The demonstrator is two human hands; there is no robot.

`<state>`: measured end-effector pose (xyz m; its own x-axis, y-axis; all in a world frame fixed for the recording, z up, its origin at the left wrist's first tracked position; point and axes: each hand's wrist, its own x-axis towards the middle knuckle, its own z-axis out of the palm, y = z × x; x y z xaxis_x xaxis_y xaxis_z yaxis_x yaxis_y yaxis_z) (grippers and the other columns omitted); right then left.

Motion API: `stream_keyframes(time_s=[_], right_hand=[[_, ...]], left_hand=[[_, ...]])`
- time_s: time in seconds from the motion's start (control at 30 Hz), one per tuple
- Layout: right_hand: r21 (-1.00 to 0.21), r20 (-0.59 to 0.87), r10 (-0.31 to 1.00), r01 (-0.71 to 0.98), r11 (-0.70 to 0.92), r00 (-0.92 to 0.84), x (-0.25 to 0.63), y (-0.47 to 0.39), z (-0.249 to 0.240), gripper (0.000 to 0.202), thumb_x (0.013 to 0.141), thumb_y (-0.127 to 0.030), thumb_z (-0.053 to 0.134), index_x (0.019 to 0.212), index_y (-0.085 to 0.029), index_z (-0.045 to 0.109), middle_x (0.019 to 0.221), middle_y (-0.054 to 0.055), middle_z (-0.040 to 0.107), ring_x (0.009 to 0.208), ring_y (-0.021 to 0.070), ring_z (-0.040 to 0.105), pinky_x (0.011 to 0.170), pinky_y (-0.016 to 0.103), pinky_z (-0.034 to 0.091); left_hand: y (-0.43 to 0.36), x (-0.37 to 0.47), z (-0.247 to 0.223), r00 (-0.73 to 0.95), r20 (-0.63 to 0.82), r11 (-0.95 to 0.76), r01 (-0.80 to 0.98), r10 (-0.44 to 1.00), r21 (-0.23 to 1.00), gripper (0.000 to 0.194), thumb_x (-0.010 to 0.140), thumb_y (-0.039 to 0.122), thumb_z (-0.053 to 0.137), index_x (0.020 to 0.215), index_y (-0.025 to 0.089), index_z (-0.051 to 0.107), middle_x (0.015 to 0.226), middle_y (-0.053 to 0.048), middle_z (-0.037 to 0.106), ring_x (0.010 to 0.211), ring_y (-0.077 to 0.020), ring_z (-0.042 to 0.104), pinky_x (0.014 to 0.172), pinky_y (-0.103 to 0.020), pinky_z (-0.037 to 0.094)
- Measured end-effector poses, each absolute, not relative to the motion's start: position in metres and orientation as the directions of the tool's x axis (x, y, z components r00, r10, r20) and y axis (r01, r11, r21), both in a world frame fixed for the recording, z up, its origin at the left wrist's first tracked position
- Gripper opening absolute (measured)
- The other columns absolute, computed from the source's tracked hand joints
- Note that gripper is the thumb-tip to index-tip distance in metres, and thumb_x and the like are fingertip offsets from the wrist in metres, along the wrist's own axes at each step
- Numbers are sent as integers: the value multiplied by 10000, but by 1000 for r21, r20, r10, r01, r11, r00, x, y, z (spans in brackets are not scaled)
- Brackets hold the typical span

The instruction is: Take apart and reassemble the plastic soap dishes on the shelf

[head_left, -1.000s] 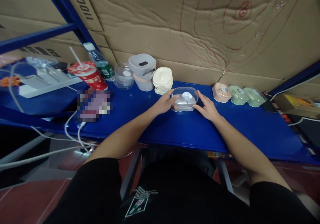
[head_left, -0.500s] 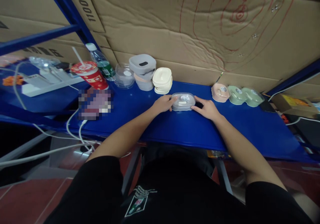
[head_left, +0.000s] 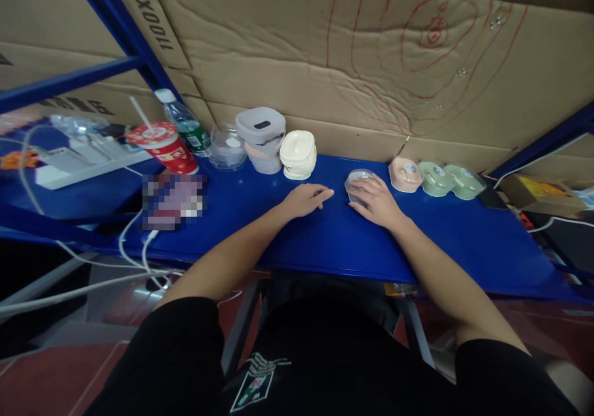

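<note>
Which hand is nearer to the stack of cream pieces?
Left. The left hand is just in front of the stack of cream pieces; the right hand is farther right, over a container.

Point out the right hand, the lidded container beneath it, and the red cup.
Right hand (head_left: pixel 379 203): head view, back of hand.
Lidded container (head_left: pixel 358 174): head view, lid's far part.
Red cup (head_left: pixel 172 155): head view, printed side.
</note>
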<state>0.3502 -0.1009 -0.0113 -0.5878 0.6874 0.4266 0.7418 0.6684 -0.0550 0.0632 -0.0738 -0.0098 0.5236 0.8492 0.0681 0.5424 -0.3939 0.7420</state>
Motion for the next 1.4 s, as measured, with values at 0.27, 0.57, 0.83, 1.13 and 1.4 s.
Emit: stream_keyframes(time_s=[0.27,0.57,0.83,1.13,1.4], right_hand=[[-21,591,751,925,379,-295,364,-94,-17,446,985,-354,671,1404,-208,707,1611,197,559,1510,471,472,1226,796,294],[-271,463,836,850,451,-296,352,-104,-19,380,1027,-445,583,1257,-223,787,1062,93,833,888,288,793,856,465,650],[-295,457,837,836,463,-302,361,-96,-27,407,1020,-482,584,1260,-215,776,1125,118,830,1072,345,788,958,547,637],[-477,493,836,728,492,-242,364,-96,-26,639,1030,-583,581,1555,-220,547,1212,132,808,1061,330,794,981,561,638],[-467,417,853,731,498,-315,367,-96,-26,459,1024,-606,581,1198,-228,777,984,94,817,734,260,756,777,467,646]], left_hand=[[-66,49,-6,304,203,-364,723,931,587,564,1019,511,626,1494,206,622,921,-36,787,916,-242,747,808,-334,516],[-42,25,4,29,257,-177,799,966,575,642,1038,401,617,1632,201,477,1012,-60,805,1057,-294,750,909,-370,525],[-35,12,2,79,347,-299,704,935,645,378,1037,382,631,1362,192,665,890,-50,789,969,-250,758,893,-342,512],[-64,27,7,329,436,-547,513,837,662,426,972,494,674,1263,185,702,802,-27,749,760,-181,703,747,-289,500],[-71,40,3,456,296,-538,612,839,580,413,1012,530,612,1058,175,819,623,-40,616,695,-214,624,682,-373,405]])
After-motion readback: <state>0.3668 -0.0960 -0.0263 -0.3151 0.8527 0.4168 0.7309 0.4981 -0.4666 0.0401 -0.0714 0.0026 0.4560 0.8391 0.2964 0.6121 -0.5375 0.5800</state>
